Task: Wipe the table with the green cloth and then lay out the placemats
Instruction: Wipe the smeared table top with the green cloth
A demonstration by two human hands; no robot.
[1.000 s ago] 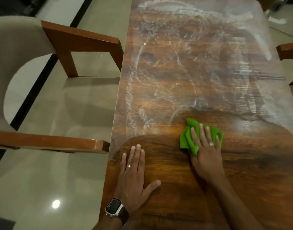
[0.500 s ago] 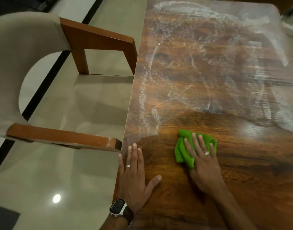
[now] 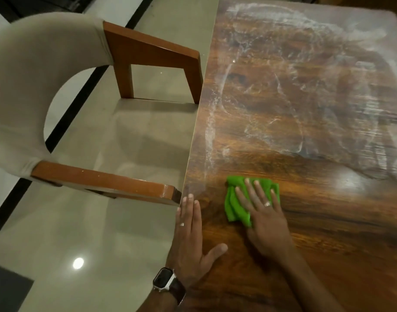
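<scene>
Green cloth (image 3: 234, 202) lies bunched under the right hand (image 3: 264, 218), whose grip is flat, fingers straight and pressing it onto the surface (image 3: 328, 221). Its long axis runs roughly toward and away from the person. White streaks (image 3: 294, 97) lie beyond this grip. Nearer the edge, the left hand (image 3: 189, 238) rests flat, holding nothing.

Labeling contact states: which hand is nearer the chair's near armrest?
Left. The left hand lies flat at the table's left edge, just short of the near armrest's tip. The right hand presses the green cloth further right.
</scene>
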